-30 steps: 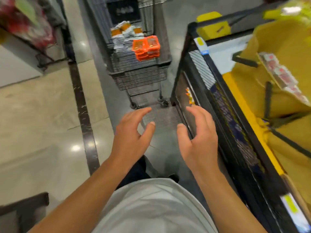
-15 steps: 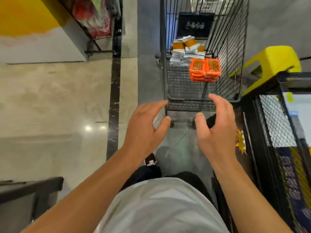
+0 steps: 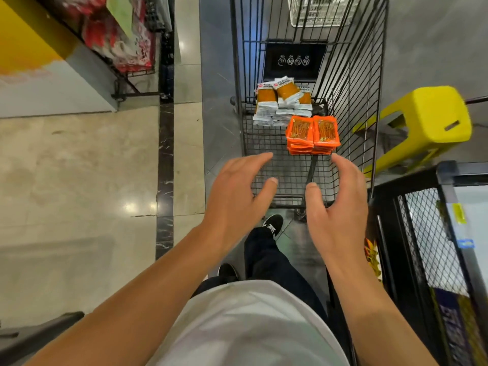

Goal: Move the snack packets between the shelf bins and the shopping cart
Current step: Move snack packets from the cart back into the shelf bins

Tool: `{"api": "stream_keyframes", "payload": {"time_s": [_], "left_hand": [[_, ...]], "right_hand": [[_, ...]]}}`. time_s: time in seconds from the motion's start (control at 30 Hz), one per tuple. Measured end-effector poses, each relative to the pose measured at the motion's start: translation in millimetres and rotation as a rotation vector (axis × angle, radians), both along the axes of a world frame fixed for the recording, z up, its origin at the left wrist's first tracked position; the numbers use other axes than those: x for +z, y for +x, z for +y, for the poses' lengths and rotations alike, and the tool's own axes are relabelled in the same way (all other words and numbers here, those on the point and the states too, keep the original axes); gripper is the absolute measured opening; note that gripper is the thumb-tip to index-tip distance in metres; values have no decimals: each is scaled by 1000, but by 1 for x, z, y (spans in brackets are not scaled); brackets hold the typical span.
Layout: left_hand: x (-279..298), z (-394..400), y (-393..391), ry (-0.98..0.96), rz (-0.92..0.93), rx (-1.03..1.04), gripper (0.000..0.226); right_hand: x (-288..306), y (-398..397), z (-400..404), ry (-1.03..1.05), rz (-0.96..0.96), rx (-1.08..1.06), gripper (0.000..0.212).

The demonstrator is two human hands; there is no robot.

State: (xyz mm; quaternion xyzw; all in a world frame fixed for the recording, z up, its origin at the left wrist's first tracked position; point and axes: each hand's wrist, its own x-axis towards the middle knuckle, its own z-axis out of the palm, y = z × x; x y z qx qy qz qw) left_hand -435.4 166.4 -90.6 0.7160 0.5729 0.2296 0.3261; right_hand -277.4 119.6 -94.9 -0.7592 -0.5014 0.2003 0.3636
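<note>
A black wire shopping cart (image 3: 351, 107) stands straight ahead of me. Inside it lie two side-by-side stacks of orange snack packets (image 3: 313, 134) and, behind them, a pile of white-and-yellow packets (image 3: 281, 104). My left hand (image 3: 237, 199) and my right hand (image 3: 340, 204) hover over the cart's near end, palms facing each other, fingers relaxed and holding nothing. Both hands are just short of the orange stacks. The black mesh shelf bin (image 3: 433, 233) is at my right; its contents are mostly out of view.
A yellow plastic stool (image 3: 422, 122) stands right of the cart, beside the shelf bin. A rack with red packaged goods (image 3: 118, 40) is at the far left across the tiled aisle. My feet are just behind the cart. A dark ledge (image 3: 39, 328) sits at bottom left.
My view has swung left from the shelf bin to the cart, and I have stepped closer. Both empty hands have moved forward over the cart's near end toward the orange stacks.
</note>
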Motion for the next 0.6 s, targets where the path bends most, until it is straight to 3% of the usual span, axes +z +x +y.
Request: {"api": "stream_keyframes", "payload": {"time_s": [0.33, 0.6], "left_hand": [[-18, 125, 95, -30, 13, -57, 44], [-70, 204, 132, -149, 29, -85, 42]], "right_hand": [[-12, 78, 113, -88, 59, -49, 58], [-59, 102, 168, -159, 75, -118, 60]]}}
